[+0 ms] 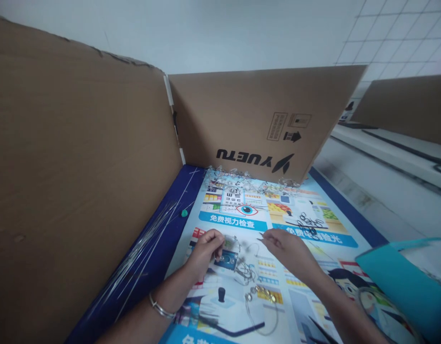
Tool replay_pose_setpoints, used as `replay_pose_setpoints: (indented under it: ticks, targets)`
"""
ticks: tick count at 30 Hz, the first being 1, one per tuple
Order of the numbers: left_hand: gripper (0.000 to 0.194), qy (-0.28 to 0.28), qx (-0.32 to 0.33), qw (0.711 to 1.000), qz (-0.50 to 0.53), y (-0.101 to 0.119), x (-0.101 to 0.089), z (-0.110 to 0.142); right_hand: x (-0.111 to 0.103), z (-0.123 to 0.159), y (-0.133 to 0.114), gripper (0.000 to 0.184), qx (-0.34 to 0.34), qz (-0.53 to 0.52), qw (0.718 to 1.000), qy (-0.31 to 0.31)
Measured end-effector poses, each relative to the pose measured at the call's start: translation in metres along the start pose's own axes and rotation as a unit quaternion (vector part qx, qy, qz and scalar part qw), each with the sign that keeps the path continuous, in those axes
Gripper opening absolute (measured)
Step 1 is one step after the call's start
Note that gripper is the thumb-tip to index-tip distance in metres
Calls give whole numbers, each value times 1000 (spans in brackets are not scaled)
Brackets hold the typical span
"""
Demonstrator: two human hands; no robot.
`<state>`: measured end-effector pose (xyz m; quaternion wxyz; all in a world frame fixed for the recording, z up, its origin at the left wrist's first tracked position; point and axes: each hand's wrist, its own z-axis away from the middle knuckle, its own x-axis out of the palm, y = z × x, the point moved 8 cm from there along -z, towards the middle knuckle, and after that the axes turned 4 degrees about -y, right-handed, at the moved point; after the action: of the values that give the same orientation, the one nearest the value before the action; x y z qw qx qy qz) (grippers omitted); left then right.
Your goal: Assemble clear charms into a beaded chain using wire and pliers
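My left hand (210,244) is closed in a pinch on a thin wire (236,242), which curves out from the fingertips. A metal bangle circles that wrist. Facing it, my right hand (283,244) is also pinched, with a small dark pointed bit showing at the fingertips; what it is I cannot make out. Between and below the hands lies a tangle of thin wire pieces (245,272) on the printed sheet (238,310). Nearer me is a wire loop with several shiny round beads (265,292).
Cardboard panels (80,167) stand at left and back. Clear wire pieces (242,179) line the back edge. Straight wires (145,243) and a green lump (184,213) lie on the left. Black rings (308,223) sit at right, beside a teal folder (403,282).
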<state>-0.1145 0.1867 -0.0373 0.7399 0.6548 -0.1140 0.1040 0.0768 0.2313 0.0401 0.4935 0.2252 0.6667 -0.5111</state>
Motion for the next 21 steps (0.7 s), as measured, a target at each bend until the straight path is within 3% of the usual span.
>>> replay_pose_setpoints:
  ticks: [5,21]
  targets:
    - [19,46,-9,996,-73,1,-6,-1,12,-3,5,18,5,128,991,-34]
    - [11,78,43,965,-245,4,-16,-6,11,-6,24,19,7,186,981,-59]
